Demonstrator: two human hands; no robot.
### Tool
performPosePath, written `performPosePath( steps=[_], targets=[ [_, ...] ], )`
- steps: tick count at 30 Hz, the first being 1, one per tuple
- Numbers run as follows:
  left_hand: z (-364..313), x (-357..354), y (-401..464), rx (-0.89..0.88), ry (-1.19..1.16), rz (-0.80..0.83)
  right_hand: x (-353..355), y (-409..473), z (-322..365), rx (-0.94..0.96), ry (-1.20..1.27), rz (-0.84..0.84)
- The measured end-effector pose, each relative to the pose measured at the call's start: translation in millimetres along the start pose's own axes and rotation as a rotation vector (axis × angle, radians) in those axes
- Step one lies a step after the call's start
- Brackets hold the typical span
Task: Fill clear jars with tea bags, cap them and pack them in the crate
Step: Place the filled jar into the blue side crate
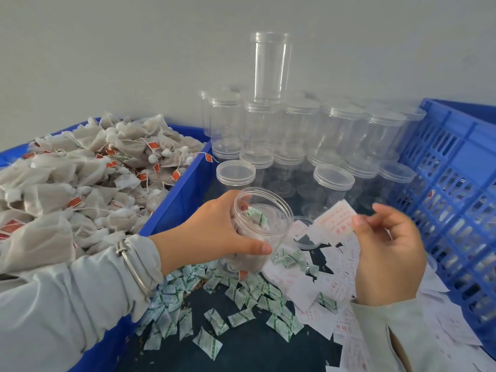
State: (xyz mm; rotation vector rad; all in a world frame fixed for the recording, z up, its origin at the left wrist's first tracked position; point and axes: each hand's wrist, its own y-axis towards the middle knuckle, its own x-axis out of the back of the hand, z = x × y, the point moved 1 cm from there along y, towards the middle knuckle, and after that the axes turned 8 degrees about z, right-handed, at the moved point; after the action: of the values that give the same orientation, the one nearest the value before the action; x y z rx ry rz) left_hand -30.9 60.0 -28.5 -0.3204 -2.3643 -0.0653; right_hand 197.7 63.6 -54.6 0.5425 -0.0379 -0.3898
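My left hand (212,232) grips an open clear jar (257,229), tilted toward the right, with tea bags and a small green-and-white sachet inside. My right hand (389,253) pinches a white paper slip with red print (335,220) just right of the jar's mouth. A blue bin (182,189) on the left is heaped with grey tea bags (80,178) bearing orange tags. The blue slatted crate (453,189) stands at the right.
Stacks of capped empty clear jars (303,135) stand at the back, one tall jar (271,68) on top. A loose lid (306,237) lies by the held jar. Green-and-white sachets (230,304) and white printed slips (332,285) litter the dark tabletop.
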Motion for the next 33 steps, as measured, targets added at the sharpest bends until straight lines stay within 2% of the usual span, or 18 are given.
performPosePath(
  steps=[4,7,14,19,22,25,28,30,33],
  targets=[
    [0,0,-2,0.008,0.009,0.01,-28,2,24,0.242,-0.005,0.053],
    [2,2,-2,0.014,0.011,0.007,-38,7,17,0.329,-0.119,0.034],
    [6,3,0,0.021,0.018,0.001,-18,24,-31,0.076,-0.463,0.077],
    [5,1,1,0.019,0.047,0.022,-5,29,-43,-0.067,-0.489,0.033],
    [5,1,1,0.02,0.044,0.029,-1,34,-37,-0.052,-0.479,-0.007],
    [5,1,1,0.013,0.056,0.03,-7,33,-18,0.045,-0.4,-0.003],
    [6,0,2,0.017,0.058,0.027,-28,20,15,0.346,-0.386,0.113],
    [7,-1,3,0.013,0.05,0.02,-44,8,30,0.578,-0.392,0.289],
    [6,-1,3,-0.015,0.028,-0.011,-63,-7,35,0.663,-0.36,0.591]
  ],
)
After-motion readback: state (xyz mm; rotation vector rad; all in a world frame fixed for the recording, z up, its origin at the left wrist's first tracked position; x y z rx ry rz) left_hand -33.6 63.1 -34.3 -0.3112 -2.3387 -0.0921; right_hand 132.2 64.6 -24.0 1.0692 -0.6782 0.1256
